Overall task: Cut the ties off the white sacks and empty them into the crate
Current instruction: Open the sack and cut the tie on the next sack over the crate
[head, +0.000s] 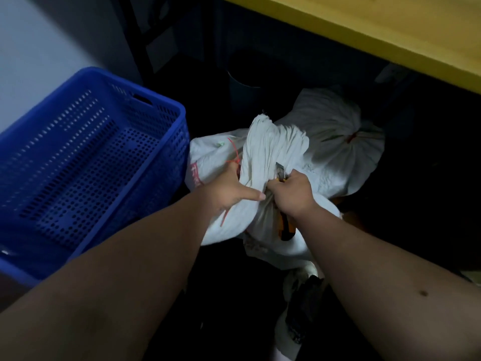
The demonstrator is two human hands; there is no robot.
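This looks like a workroom or storeroom rather than a home. A yellow tabletop [390, 35] spans the upper right, and the dark floor space beneath it serves as storage: tied white sacks [338, 142] are heaped under its edge. Left of the sacks stands a blue perforated crate [86, 162] (the stackable, industrial sort), against a plain pale wall [39, 48]. The lighting is dim.

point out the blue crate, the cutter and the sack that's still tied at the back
blue crate [166, 106]: head view, on the far right rim.
cutter [286, 230]: head view, on the orange-and-black handle below the right hand.
tied sack [330, 121]: head view, on the white bulge left of its red tie.
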